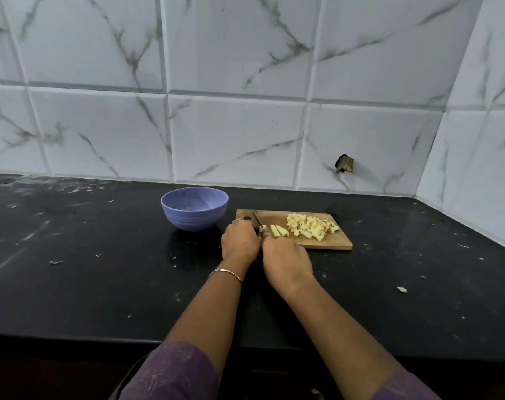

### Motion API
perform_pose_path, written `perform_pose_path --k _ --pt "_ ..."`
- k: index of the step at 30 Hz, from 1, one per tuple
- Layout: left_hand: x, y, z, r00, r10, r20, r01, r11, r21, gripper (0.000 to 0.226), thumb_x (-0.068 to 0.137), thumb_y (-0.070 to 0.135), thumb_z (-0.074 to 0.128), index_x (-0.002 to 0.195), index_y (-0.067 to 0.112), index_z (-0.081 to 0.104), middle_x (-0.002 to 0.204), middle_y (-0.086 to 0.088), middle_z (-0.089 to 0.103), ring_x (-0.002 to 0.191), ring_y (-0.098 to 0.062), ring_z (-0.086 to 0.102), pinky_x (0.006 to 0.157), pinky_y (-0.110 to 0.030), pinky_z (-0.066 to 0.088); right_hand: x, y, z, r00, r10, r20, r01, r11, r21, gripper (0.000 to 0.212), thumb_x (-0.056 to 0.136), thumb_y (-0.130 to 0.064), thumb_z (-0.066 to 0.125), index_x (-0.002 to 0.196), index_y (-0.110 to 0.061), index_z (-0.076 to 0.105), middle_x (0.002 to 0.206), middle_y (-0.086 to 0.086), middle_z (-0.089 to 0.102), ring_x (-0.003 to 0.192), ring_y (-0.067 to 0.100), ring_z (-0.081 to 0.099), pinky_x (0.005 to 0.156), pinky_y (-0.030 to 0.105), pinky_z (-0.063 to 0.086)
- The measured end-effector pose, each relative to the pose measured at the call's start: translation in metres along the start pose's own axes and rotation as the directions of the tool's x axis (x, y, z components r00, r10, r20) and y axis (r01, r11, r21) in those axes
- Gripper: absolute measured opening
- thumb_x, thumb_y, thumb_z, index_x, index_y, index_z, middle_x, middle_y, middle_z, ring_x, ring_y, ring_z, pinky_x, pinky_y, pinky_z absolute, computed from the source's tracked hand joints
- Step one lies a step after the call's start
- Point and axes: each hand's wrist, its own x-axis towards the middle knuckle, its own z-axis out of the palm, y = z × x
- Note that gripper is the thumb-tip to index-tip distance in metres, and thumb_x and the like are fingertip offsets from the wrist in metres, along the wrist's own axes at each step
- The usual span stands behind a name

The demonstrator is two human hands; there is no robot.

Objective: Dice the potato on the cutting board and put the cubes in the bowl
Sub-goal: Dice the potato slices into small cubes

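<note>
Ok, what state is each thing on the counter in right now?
bowl: upright, no cubes visible
cutting board: flat, right of bowl
potato cubes: piled on board
potato sticks: lying on board, not yet diced
knife: held by right hand, blade tilted
left hand: beside blade, grip hidden

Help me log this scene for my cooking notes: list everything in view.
bowl: one, lilac-blue, on counter left of board
cutting board: one, wooden, on counter right of bowl
potato cubes: a pile, pale yellow, board's right half
potato strips: a few, pale yellow, mid-board
knife: one, steel blade, board's left end
potato scrap: one, pale, on counter far right
counter: one, black, foreground
wall tiles: many, white marbled, behind counter
left hand: one, at board's left end, bracelet on wrist
right hand: one, grips knife handle
</note>
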Motion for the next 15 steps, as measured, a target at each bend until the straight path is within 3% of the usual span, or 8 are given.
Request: perform_pose_path --k 4,9,15 --pt "-0.003 0.001 0.000 1.000 -0.001 -0.004 0.001 1.000 -0.003 0.027 0.095 0.038 0.056 0.102 0.018 0.073 0.112 -0.009 0.063 0.105 -0.026 0.060 0.087 -0.039 0.051 -0.002 0.002 0.004 0.999 0.037 -0.014 -0.037 0.998 0.054 0.057 0.104 -0.008 0.038 0.157 -0.019 0.022 0.115 0.009 0.065 0.101 0.024 0.064 0.072 0.032 0.048" --pt "-0.011 0.005 -0.007 1.000 0.011 0.008 -0.011 1.000 -0.008 0.024 0.094 0.032 0.060 0.108 0.018 0.073 0.117 -0.006 0.062 0.109 -0.022 0.057 0.086 -0.035 0.048 -0.001 0.008 0.001 0.994 0.105 0.004 -0.103 0.968 0.229 0.059 0.102 -0.012 0.039 0.157 -0.025 0.023 0.113 0.007 0.064 0.104 0.024 0.062 0.082 0.037 0.052" --pt "-0.018 0.009 -0.011 0.999 0.018 0.033 -0.016 0.999 -0.044 0.040 0.087 0.046 0.066 0.114 0.017 0.071 0.122 -0.007 0.063 0.114 -0.025 0.057 0.093 -0.039 0.050 -0.004 0.017 -0.003 0.984 0.173 -0.042 -0.132 0.867 0.480 0.051 0.106 -0.025 0.039 0.155 -0.032 0.028 0.106 0.003 0.064 0.096 0.019 0.061 0.080 0.039 0.055"
